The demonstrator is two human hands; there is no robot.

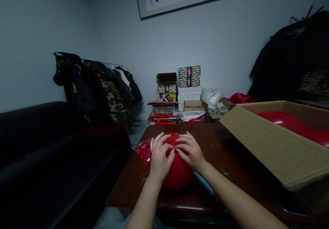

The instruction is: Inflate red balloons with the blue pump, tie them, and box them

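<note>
A round, inflated red balloon (177, 174) sits on the dark wooden table in front of me. My left hand (162, 152) and my right hand (190, 149) meet over its top, thumbs and forefingers pinched together at the knot end. The other fingers curve above the balloon's far side. What exactly lies between the fingertips is too small to make out. Just left of my left hand is a clear packet of red items (144, 151). A blue tube-like object (204, 183) lies partly hidden behind my right forearm. Thin yellow bands (142, 179) rest by my left wrist.
On the right, an open cardboard box (272, 146) holds red balloons (282, 119). Small coloured scraps (225, 173) lie on the table (205, 136). Stacked boxes (189, 76) stand behind it by the wall. A black sofa (64, 174) is at left, near hanging coats (102, 85).
</note>
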